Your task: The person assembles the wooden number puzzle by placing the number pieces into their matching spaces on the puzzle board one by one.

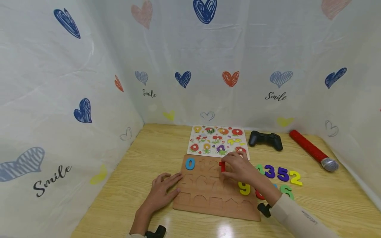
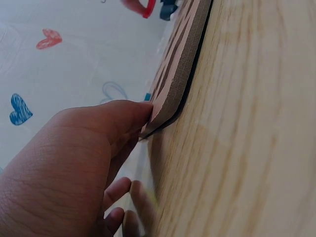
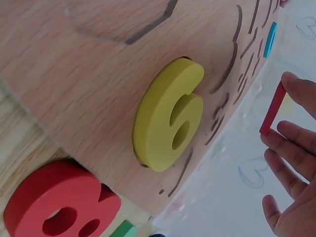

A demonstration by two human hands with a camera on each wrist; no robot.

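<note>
A right hand [image 1: 239, 167] pinches a red number [image 1: 222, 167] over a wooden board [image 1: 212, 191]. The left hand [image 1: 162, 192], fingers extended, touches its edge.

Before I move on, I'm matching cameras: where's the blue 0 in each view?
Head: blue 0, below centre, upper left of the wooden board.
Left wrist: blue 0, sliver near centre, by the left hand.
Right wrist: blue 0, edge-on, upper right, board's far end.
Shared landmark: wooden board.
</note>
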